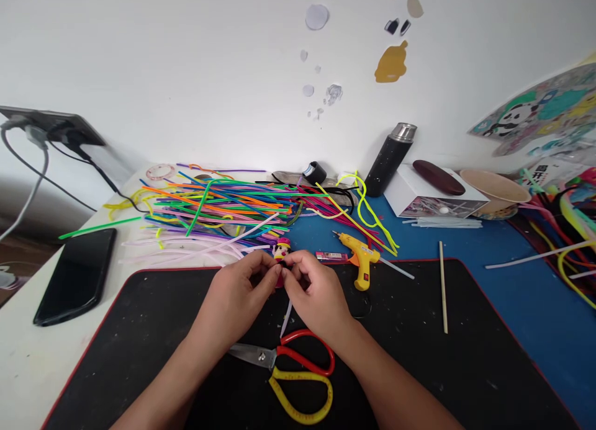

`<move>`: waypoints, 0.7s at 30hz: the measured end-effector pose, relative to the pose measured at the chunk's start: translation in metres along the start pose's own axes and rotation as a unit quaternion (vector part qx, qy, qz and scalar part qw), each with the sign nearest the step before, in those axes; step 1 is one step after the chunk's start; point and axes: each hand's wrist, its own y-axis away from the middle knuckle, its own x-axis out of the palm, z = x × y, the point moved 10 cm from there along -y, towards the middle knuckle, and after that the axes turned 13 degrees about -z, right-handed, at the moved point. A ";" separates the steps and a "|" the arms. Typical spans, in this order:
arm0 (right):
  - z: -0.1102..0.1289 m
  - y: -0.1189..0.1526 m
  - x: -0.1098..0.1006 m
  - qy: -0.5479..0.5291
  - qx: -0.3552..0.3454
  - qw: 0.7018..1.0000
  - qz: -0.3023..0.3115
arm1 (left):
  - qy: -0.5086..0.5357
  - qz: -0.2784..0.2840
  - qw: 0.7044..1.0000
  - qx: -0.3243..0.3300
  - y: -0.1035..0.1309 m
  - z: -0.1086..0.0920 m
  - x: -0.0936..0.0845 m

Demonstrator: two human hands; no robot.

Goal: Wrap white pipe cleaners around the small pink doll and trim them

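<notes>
Over the black mat, my left hand (pixel 244 291) and my right hand (pixel 319 293) meet fingertip to fingertip. Both pinch a small pink-and-yellow doll figure (pixel 282 249) with a white face, its head showing above my fingers. Something dark sits between the fingertips, too small to make out. Much of the figure's lower part is hidden by my fingers. A pale thin strip (pixel 287 318) points down below the hands. Closer to me lie scissors (pixel 298 358) with one red and one yellow handle, blades toward the left.
Many coloured pipe cleaners (pixel 223 200) are heaped behind the hands. A yellow glue gun (pixel 361 259) and a wooden stick (pixel 442 287) lie to the right, a phone (pixel 77 275) to the left. A black flask (pixel 391 160) and a white box (pixel 435 194) stand by the wall.
</notes>
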 end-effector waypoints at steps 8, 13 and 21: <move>0.008 0.000 -0.003 -0.025 -0.004 1.000 -0.001 | -0.030 -0.019 0.999 0.025 0.001 -0.004 -0.006; 0.003 0.000 -0.004 -0.018 -0.002 1.000 -0.010 | -0.045 -0.013 0.999 0.026 0.001 -0.004 -0.003; 0.006 0.000 -0.004 0.010 -0.024 1.000 -0.014 | -0.034 -0.003 0.999 0.010 0.002 -0.003 0.000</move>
